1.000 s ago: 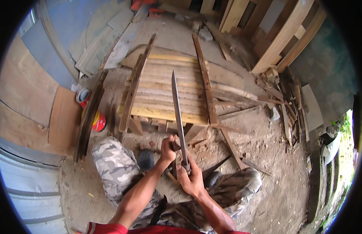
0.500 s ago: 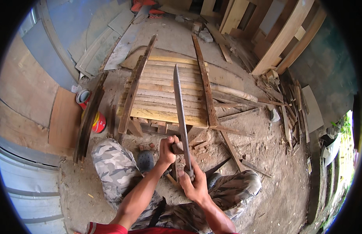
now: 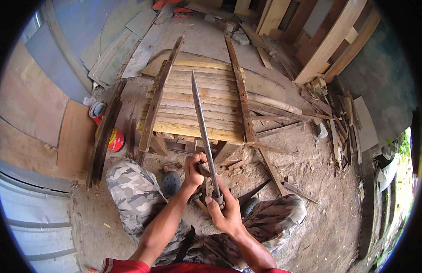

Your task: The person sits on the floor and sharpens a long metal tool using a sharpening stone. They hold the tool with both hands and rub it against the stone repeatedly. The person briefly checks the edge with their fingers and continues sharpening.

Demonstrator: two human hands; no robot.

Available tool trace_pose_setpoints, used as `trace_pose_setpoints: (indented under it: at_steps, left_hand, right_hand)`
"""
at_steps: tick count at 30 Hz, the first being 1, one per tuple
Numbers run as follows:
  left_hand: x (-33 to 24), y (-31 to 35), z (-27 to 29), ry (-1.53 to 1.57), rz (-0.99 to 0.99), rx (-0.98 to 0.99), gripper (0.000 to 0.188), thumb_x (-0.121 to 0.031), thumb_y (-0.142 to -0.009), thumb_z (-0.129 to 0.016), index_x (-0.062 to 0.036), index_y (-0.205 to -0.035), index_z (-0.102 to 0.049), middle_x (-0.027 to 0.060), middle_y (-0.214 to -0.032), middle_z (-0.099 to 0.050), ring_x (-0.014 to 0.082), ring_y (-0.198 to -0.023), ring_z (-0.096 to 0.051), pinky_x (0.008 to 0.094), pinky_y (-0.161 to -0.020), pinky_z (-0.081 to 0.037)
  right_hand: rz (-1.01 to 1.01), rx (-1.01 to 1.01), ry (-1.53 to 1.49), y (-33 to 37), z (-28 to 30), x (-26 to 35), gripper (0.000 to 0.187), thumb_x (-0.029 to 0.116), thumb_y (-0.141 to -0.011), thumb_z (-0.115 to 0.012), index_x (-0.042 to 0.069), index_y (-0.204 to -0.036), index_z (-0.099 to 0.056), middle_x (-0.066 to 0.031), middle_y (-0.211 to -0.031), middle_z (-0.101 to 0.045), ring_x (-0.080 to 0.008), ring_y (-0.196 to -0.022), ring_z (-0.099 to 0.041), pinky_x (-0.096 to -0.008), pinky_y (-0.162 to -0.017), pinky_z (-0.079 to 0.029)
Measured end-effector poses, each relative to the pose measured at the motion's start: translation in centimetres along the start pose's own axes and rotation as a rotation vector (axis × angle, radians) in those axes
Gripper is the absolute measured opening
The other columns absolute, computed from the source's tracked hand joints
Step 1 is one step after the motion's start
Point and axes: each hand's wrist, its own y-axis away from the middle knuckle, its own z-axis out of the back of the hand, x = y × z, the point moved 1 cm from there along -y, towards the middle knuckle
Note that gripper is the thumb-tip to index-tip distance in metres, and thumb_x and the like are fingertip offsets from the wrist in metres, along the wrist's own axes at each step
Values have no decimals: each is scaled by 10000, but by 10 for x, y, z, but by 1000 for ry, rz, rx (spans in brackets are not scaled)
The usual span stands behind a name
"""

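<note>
The blade [image 3: 202,127] is steel grey, the small block [image 3: 204,169] beside it dark brown. Blotches of white, grey and charcoal pattern the camouflage trousers [image 3: 132,189]; the sleeve [image 3: 133,267] is red with a pale stripe, the clog [image 3: 170,183] dark grey. On the dusty grey-brown floor [image 3: 97,218], the slats [image 3: 179,101] are pale tan, yellower along their near and far edges, under rust-brown bars [image 3: 161,95]. Toward the floor's left edge, a bucket [image 3: 116,140] is red and yellow.
</note>
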Motion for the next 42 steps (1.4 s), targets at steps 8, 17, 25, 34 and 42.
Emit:
trace_pose_setpoints:
  at_steps: [8,17,25,34,42]
  left_hand:
    - [29,11,21,-36,68,-89,392,-248,-949,-496,-23,-628,-517,74,-566,-490,153,-447,-472,282,-410,-360]
    - [-18,-8,-15,74,122,-48,450,-289,-978,-421,-43,-602,-451,32,-581,-462,118,-522,-401,302,-498,-311]
    - [-9,0,-10,246,157,-43,498,-358,-1023,-392,-65,-625,-456,-5,-590,-445,90,-551,-396,289,-531,-305]
    - [18,17,6,88,181,-145,404,-301,-937,-468,-38,-631,-491,84,-563,-519,161,-470,-488,294,-460,-394]
    - [-19,2,-6,-84,167,-17,487,-374,-1002,-421,-41,-651,-474,31,-600,-497,106,-566,-437,292,-551,-327]
  right_hand:
    - [-41,14,20,-2,-14,-14,629,190,-940,-625,92,-1508,-375,-169,-923,-713,-151,-607,-666,-313,-635,-526]
    - [88,-39,-64,7,4,-6,615,173,-932,-636,90,-1494,-401,-138,-822,-684,-130,-671,-653,-295,-674,-524]
    - [-49,1,-70,-1,7,7,578,147,-958,-600,-14,-1473,-393,25,-773,-511,-52,-718,-455,-209,-653,-412]
    - [-84,20,7,0,-5,-12,636,189,-931,-631,92,-1507,-379,-161,-898,-711,-191,-718,-709,-314,-705,-536]
    - [-49,-39,36,12,-6,-11,674,179,-928,-628,65,-1525,-337,-127,-698,-634,-150,-612,-629,-302,-637,-514]
